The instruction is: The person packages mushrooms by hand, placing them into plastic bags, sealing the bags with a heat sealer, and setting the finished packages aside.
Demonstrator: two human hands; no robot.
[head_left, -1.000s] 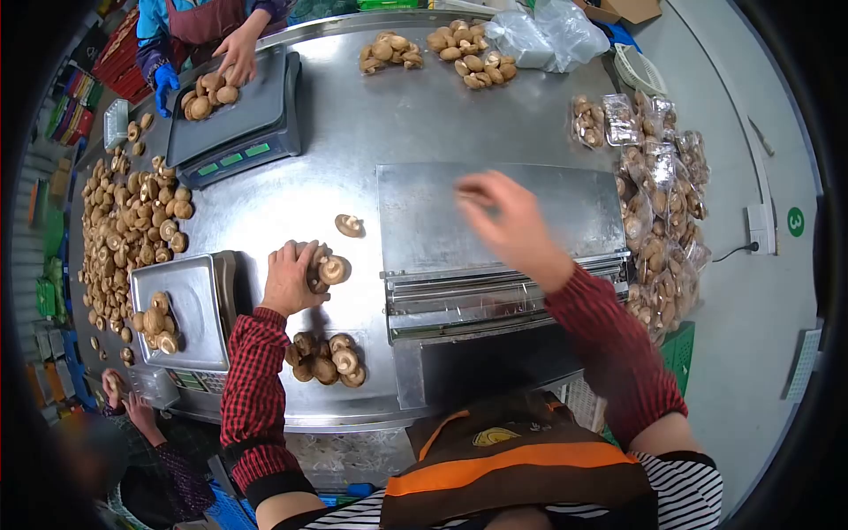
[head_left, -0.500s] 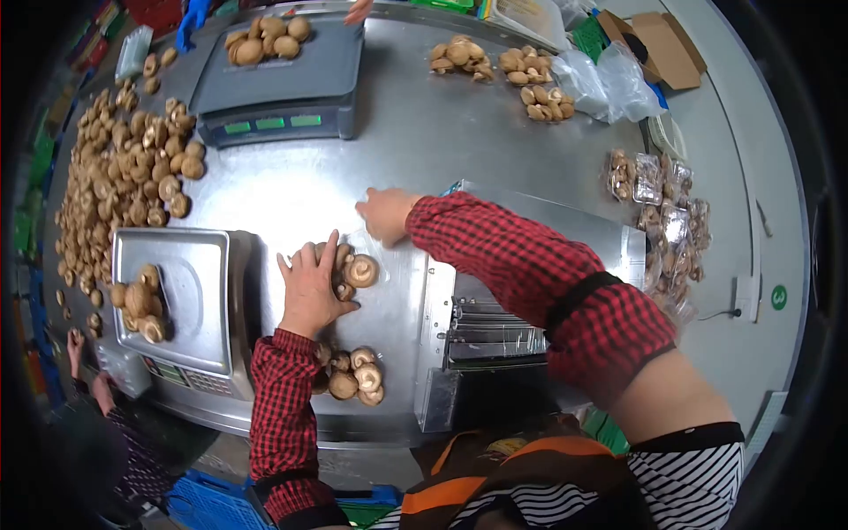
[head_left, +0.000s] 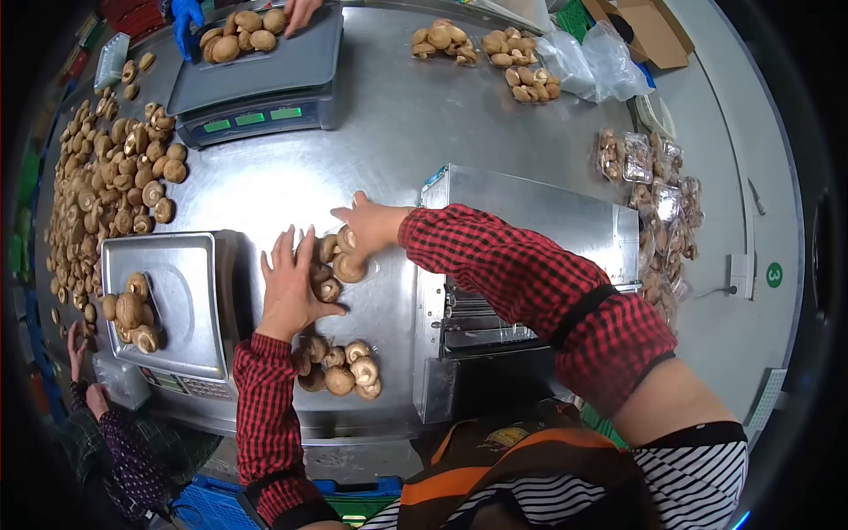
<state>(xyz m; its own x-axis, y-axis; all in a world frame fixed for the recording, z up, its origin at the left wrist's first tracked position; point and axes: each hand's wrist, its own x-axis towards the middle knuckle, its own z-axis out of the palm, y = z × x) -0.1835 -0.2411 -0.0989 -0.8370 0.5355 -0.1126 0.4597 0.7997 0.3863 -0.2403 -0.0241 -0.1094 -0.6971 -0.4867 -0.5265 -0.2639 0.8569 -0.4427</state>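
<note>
A small cluster of brown mushrooms (head_left: 323, 284) lies on the steel table between my two hands. From its left side my left hand (head_left: 290, 291) rests against it, open, with the fingers spread and the thumb out. My right hand (head_left: 369, 225) reaches over the top right of the cluster; its visible fingers are apart and it touches a mushroom (head_left: 351, 267). Part of the cluster is hidden under the hands. Nearer me sits a second cluster of mushrooms (head_left: 340, 381), untouched by either hand.
A scale (head_left: 212, 300) with mushrooms on its tray stands left; another scale (head_left: 265, 84) is behind, with a co-worker's blue-gloved hand (head_left: 186, 22) and bare hand beside its mushrooms. Loose mushrooms (head_left: 97, 190) are heaped left. A metal machine (head_left: 539, 208) and wrapped packs (head_left: 664, 203) are right.
My right hand has moved left and down onto the mushroom cluster. The co-worker's hands have come to the mushrooms on the back scale. The whole view has shifted slightly.
</note>
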